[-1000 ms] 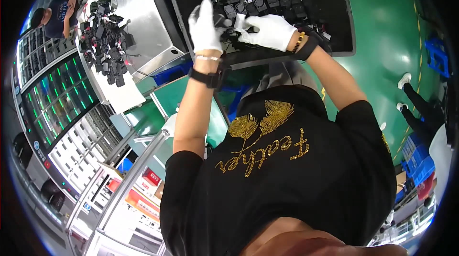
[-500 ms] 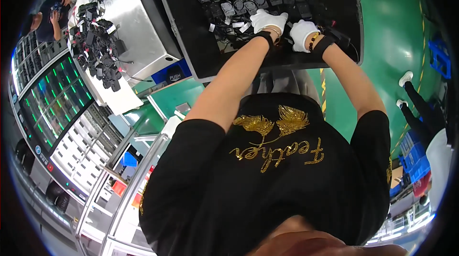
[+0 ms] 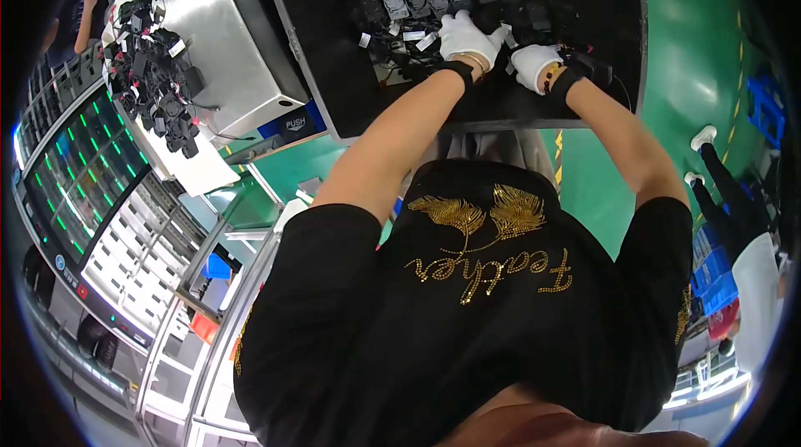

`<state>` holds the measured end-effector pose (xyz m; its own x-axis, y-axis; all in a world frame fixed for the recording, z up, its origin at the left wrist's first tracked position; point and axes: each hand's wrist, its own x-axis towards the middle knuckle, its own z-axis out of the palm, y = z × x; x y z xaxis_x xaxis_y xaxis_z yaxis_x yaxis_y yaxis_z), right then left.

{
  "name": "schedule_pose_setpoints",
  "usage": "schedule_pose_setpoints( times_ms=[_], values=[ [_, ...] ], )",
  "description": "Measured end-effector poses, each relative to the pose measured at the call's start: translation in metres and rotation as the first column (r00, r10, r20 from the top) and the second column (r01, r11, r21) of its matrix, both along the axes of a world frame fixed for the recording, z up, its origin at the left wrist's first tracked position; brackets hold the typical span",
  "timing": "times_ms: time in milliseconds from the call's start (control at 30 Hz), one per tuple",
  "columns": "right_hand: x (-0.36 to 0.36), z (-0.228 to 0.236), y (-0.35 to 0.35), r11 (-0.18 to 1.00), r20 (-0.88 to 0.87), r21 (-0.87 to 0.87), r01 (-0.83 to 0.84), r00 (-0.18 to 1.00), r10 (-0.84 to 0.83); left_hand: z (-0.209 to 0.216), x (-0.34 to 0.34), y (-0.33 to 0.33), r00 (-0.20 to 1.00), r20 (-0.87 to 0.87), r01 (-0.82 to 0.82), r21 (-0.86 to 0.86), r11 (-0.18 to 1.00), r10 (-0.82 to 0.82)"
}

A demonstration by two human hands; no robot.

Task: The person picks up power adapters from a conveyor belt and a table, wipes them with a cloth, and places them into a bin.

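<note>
Both white-gloved hands, left hand and right hand, rest on boxy black fans in a dark bin; can't tell their grip.

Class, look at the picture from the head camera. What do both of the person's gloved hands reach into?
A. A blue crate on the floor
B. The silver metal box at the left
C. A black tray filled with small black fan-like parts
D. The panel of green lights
C: the left hand and right hand, both in white gloves, rest among the small black parts in the black tray.
</note>
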<state>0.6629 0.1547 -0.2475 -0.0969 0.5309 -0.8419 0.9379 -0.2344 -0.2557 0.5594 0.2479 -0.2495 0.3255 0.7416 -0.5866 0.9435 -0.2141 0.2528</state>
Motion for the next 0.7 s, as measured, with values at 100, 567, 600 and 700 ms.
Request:
schedule_pose_setpoints(
  times_ms=[100,567,600,700],
  values=[
    [0.004,-0.025,-0.001,0.995,0.001,0.038,-0.093,0.996,0.093,0.016,-0.016,0.006,0.974,0.107,0.194,0.066,0.979,-0.2],
    [-0.004,-0.049,-0.001,0.987,0.044,0.118,-0.108,0.994,0.103,-0.032,-0.006,-0.002,0.848,-0.019,0.529,0.021,0.848,-0.529],
    [-0.015,-0.037,0.013,0.985,0.076,0.089,-0.145,0.987,0.138,-0.045,-0.012,0.0,0.914,-0.036,0.404,-0.029,0.914,-0.405],
    [0.007,-0.051,0.005,0.974,0.041,0.142,-0.174,0.985,0.17,-0.009,-0.009,0.001,0.909,0.067,0.413,-0.032,0.91,-0.411]
  ],
)
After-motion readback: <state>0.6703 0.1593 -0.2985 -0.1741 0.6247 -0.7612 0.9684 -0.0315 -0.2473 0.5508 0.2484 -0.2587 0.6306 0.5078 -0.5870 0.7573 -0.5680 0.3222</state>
